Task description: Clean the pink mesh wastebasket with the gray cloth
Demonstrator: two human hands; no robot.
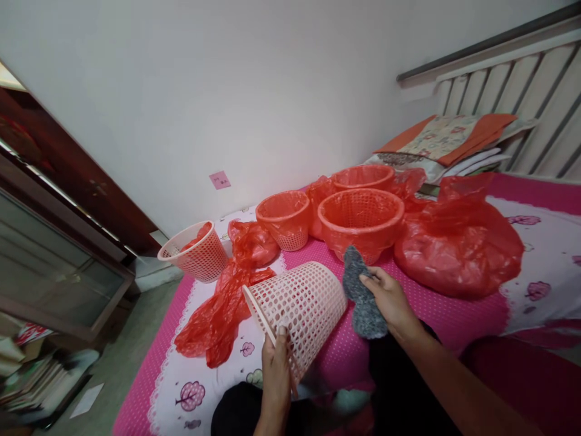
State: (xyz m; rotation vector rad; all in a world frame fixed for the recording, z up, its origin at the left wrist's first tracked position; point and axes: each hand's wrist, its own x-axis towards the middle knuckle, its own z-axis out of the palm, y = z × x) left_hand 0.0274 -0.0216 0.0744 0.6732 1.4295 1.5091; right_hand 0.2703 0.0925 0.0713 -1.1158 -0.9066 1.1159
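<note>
Toward the near edge of the bed (pixel 154 357), a pale, perforated plastic basket (pixel 302 309) is tilted, tapering away from its rim, which the left hand (pixel 278 360) grips between thumb and fingers. Closed around a fuzzy grey cloth (pixel 358 287), the fingers of the right hand (pixel 390 300) are just beside its base. Dotted pink spread (pixel 447 318) shows by a bulging red bag (pixel 458 254). Near the left edge, another pale basket (pixel 202 260) holds red plastic; three red-lined baskets (pixel 361 236) stand toward the wall.
</note>
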